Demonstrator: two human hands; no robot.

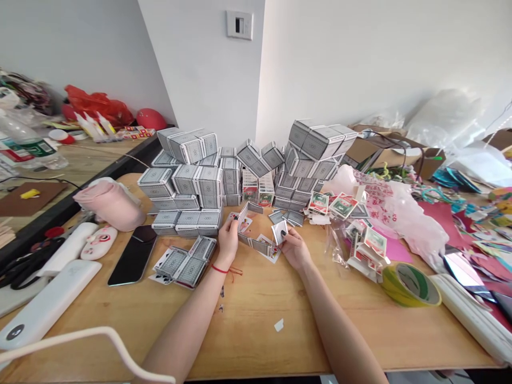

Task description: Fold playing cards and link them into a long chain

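Both my hands grip an open, box-like strip of joined playing cards [258, 245] just above the wooden table. My left hand [228, 240], with a red string at the wrist, pinches its left end. At the other end, my right hand [295, 248] has thumb and fingers closed on a folded card. Loose face cards [269, 256] lie beneath the strip. Behind it rise stacked blocks [198, 186] made of grey-backed cards, with another stack [316, 141] on the right. A low folded card piece [192, 262] rests left of my left hand.
On the left are a black phone [134, 255], a white power bank [52, 304] and a pink pouch [112, 202]. To the right sit opened card boxes [370, 245], yellow tape [411, 285] and plastic bags [404, 213]. A pale cable [96, 333] crosses the lower left.
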